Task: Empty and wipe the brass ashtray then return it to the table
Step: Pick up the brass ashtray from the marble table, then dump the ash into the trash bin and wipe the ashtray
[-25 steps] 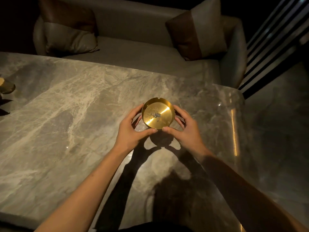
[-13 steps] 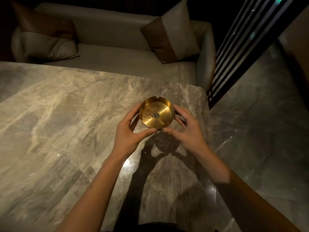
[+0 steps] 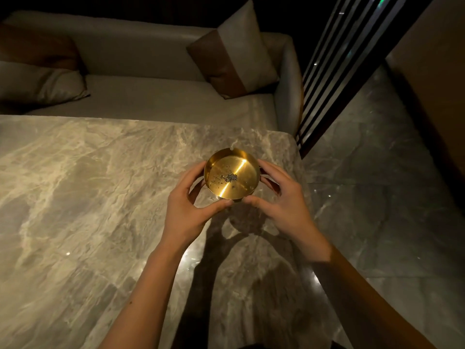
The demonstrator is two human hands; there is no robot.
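Note:
A round brass ashtray (image 3: 232, 173) with a small heap of grey ash in its middle is held above the marble table (image 3: 88, 197), near the table's far right corner. Its shadow falls on the marble below it. My left hand (image 3: 187, 210) grips its left side, thumb under the near rim. My right hand (image 3: 281, 200) cups its right side, thumb at the near rim and fingers around the far side. The tray sits almost level, tilted slightly toward me.
A grey sofa (image 3: 156, 104) with a brown-and-beige cushion (image 3: 234, 51) and a second cushion (image 3: 37, 74) stands behind the table. To the right lie a dark polished floor (image 3: 377, 197) and a slatted screen (image 3: 334, 64).
The view has swung to the right, bringing more floor into sight. Both hands still hold the ashtray, which now sits closer to the table's right corner.

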